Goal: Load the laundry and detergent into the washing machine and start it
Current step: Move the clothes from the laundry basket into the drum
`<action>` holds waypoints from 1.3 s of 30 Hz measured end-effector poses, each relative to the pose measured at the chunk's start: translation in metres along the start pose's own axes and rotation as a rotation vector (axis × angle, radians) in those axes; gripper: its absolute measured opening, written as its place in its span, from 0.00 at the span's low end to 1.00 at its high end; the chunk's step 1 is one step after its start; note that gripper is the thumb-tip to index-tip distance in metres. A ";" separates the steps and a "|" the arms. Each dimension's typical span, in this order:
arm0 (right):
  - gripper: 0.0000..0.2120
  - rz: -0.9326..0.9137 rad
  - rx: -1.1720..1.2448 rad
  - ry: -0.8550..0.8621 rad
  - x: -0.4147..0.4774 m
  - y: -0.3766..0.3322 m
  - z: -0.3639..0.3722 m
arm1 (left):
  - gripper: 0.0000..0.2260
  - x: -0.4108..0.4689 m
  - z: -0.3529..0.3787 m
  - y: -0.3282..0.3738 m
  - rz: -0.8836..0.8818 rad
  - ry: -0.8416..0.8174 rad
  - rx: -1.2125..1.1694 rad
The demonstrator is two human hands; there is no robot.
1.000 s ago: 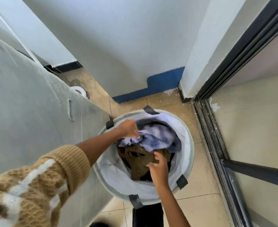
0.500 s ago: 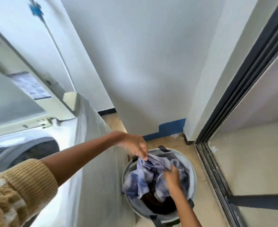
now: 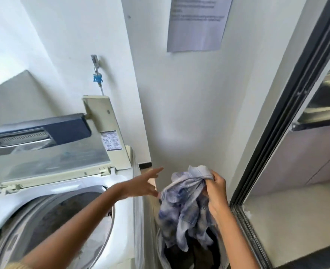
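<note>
- Gripping check: right hand (image 3: 217,191) is curled round the bunched top of a blue-and-white garment (image 3: 185,206).
- The garment hangs just above the laundry basket (image 3: 159,247). Its lower folds dangle over dark clothes (image 3: 191,257) inside.
- Left hand (image 3: 140,186) is open with fingers straight and spread, at the garment's left edge. Contact can't be confirmed.
- Washing machine (image 3: 125,230) is a top-loader with its lid (image 3: 53,158) raised and drum (image 3: 49,220) exposed, just left of the basket.
- Door frame (image 3: 288,105) is on the right, with 1 paper notice (image 3: 197,26) on the wall.

Paper notice (image 3: 197,24) on wall (image 3: 179,113); blue valve (image 3: 97,78) leftward; dark door frame (image 3: 288,105) right.
</note>
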State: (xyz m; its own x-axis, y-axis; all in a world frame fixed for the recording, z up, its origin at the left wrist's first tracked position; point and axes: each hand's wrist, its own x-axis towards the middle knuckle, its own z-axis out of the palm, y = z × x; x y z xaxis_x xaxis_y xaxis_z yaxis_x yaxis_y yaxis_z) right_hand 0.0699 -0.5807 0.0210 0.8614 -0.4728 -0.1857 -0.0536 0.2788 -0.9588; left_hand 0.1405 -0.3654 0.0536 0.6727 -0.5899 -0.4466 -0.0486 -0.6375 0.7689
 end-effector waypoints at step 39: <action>0.53 -0.052 -0.230 -0.837 -0.108 -0.048 0.264 | 0.15 -0.212 -0.056 -0.058 -0.066 1.414 -1.063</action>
State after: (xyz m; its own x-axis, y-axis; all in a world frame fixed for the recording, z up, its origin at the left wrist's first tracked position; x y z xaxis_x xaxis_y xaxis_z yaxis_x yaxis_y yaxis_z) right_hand 0.1125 -0.3224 0.1442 0.9489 0.3155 -0.0083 -0.0271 0.0550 -0.9981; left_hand 0.0425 -0.1757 0.1296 0.7455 0.6261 -0.2285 0.0714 0.2659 0.9614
